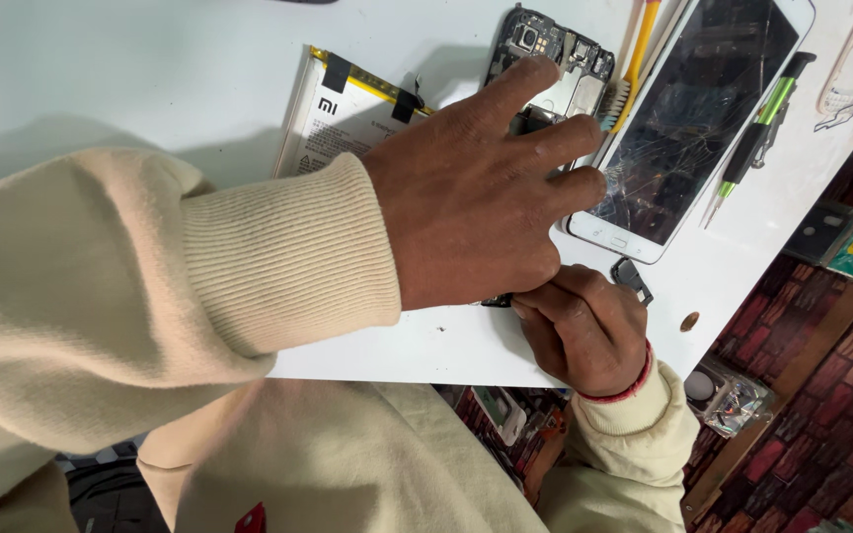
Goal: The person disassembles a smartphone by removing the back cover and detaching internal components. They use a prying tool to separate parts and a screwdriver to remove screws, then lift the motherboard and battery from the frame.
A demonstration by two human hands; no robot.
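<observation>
Both hands are working on an opened phone body (555,69) lying on the white surface (150,69). Left hand (486,188) is lying flat over it, fingers spread, pressing down and pinning it, not gripping anything. Right hand (584,331) is sitting at the near edge of the surface, fingers curled closed and pinching at something small and dark just under the left palm; can't tell what it is, it's mostly hidden.

Phone body: only the far end is showing, past the left fingertips, with the camera module and circuit board exposed. Rest is covered by the left hand.

Step, as I read it: disassembly work at the near end of the phone body, one hand bracing, the other picking at a part. Next move looks like it calls for steady downward hold from the left and a fine, controlled pull from the right, since the part is small and the grip point is tight.

Around it:
- flat battery (338,114) with black tape tabs, lying left of the phone body, partly under the sleeve
- phone with cracked screen (688,118) lying just right of the left fingers
- brush with yellow handle (634,59) lying between the two phones
- green-handled screwdriver (757,128) lying right of the cracked phone
- small dark part (634,278) lying just beside the right hand

Containers: a clear plastic box (733,395) is sitting below the surface on the right; contents are unclear.
</observation>
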